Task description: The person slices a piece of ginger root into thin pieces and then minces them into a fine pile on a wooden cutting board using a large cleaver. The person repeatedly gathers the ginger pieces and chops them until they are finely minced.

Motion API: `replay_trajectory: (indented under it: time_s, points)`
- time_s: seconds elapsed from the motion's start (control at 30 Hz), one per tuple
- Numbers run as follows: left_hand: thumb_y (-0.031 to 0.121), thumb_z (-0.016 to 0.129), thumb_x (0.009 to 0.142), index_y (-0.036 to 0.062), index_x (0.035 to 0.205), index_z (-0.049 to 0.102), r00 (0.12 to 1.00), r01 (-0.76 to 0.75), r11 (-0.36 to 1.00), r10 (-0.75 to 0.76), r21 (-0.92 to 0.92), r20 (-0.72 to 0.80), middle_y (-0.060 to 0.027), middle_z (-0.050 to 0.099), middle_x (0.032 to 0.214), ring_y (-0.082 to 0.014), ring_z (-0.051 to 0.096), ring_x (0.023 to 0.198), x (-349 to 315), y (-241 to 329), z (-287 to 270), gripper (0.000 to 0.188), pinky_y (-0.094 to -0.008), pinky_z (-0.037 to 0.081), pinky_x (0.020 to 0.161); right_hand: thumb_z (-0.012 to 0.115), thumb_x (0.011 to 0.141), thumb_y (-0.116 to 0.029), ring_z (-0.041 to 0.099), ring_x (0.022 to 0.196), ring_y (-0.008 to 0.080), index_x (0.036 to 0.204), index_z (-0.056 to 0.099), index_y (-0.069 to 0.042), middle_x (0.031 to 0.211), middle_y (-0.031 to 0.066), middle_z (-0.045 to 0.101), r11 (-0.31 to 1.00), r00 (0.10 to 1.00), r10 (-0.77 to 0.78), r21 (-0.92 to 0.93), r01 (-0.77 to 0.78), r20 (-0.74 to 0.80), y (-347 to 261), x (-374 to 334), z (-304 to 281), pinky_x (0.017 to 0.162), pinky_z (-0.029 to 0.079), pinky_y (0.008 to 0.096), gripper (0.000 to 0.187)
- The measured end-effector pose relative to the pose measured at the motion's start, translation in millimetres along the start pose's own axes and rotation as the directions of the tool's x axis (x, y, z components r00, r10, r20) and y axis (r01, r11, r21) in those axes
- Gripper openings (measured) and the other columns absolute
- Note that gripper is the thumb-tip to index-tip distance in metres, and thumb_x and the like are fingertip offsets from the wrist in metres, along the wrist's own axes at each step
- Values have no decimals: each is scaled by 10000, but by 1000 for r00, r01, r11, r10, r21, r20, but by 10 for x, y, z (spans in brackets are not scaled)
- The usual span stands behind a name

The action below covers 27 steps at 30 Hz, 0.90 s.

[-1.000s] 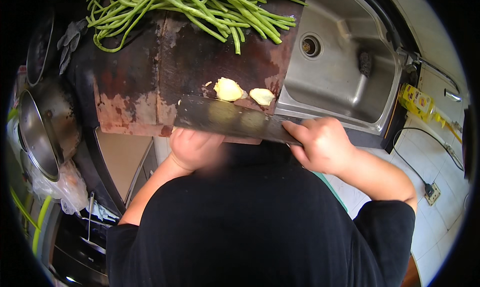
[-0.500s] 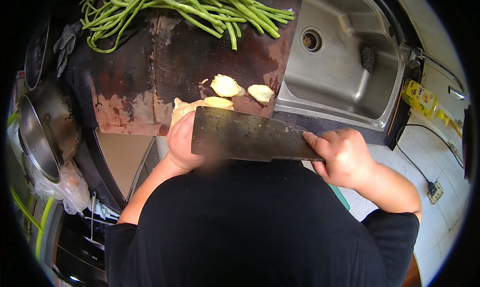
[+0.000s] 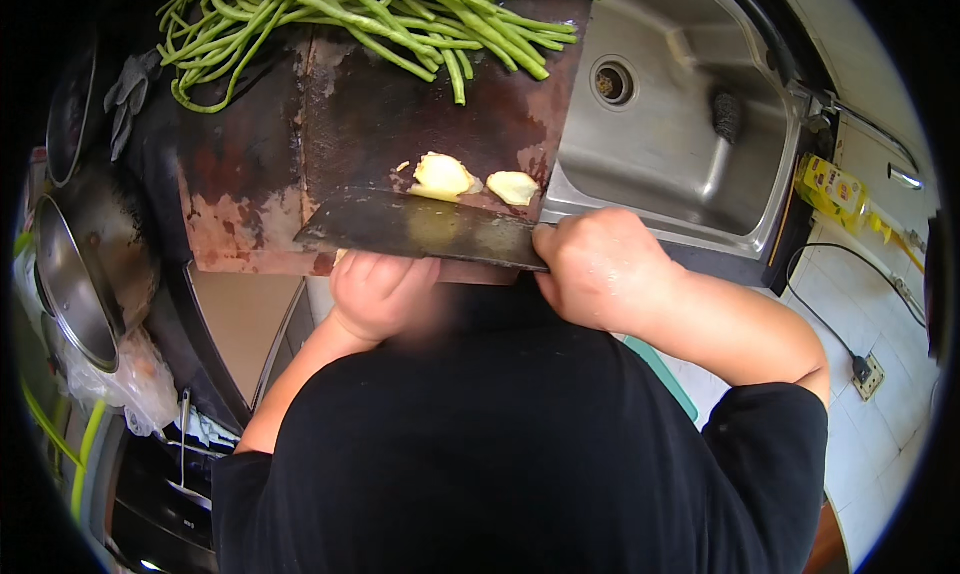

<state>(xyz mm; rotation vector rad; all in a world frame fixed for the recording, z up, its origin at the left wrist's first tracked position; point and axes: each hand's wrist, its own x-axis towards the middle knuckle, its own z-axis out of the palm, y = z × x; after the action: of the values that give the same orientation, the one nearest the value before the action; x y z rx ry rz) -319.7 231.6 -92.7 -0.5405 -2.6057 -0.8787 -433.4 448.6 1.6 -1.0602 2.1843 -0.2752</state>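
Observation:
My right hand [image 3: 605, 269] is wrapped round the handle of a dark, broad-bladed cleaver [image 3: 430, 222]. The blade reaches leftward over the near part of a worn, reddish-brown cutting board [image 3: 235, 219]. Close against the blade's near side, my left hand [image 3: 380, 294] has its fingers curled at the board's near edge. They press on a piece of ginger, which the blade and fingers almost fully hide. Just beyond the blade lie pale yellow ginger slices [image 3: 441, 175], and a separate ginger slice [image 3: 513, 187] sits farther right on the board.
Long green beans [image 3: 400, 19] are heaped on the board's far side. To the right is a steel sink [image 3: 665, 139] with a dark scrubber [image 3: 725, 117]. A yellow bottle [image 3: 830, 189] stands beside it. Pots and a steel lid [image 3: 75, 279] line the left.
The cleaver has moved left and away from me, tilting so that its blade shows narrower. My right hand has gone left with it. The ginger piece under my left hand is now mostly covered.

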Motion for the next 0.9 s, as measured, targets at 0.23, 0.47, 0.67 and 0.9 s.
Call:
replay_trajectory:
  time_s: [0.23, 0.47, 0.67, 0.9]
  points:
    - [28, 710, 686, 17, 955, 677, 945, 302, 835, -327, -460, 26, -102, 662, 950, -285, 641, 866, -29, 21, 68, 271, -353, 512, 777, 674, 684, -205, 591, 567, 313, 930, 591, -25, 607, 105, 559, 996, 990, -80, 15, 83, -117, 111, -290, 34, 531, 479, 419, 316]
    - [25, 674, 717, 19, 968, 673, 741, 646, 496, -590, -580, 322, -99, 669, 933, -278, 644, 855, -63, 21, 62, 251, -339, 514, 749, 651, 609, -129, 551, 514, 276, 1042, 638, -17, 606, 76, 536, 999, 995, -45, 7, 46, -85, 125, -705, -64, 493, 455, 388, 447]
    - [20, 662, 732, 7, 989, 668, 694, 696, 416, -601, -586, 397, -111, 671, 953, -280, 646, 863, -32, 17, 43, 257, -342, 514, 754, 680, 638, -186, 587, 572, 283, 1060, 621, -19, 634, 92, 563, 1000, 1000, -26, 8, 26, -6, 139, -679, -150, 536, 479, 391, 457]
    - [14, 647, 750, -8, 1014, 663, 538, 745, 76, -656, -663, 529, -125, 674, 977, -282, 647, 872, -5, 47, 86, 265, -347, 514, 760, 682, 638, -157, 587, 594, 308, 1076, 620, -12, 649, 110, 571, 999, 999, -6, 45, 4, 52, 59, -515, -194, 558, 481, 393, 465]
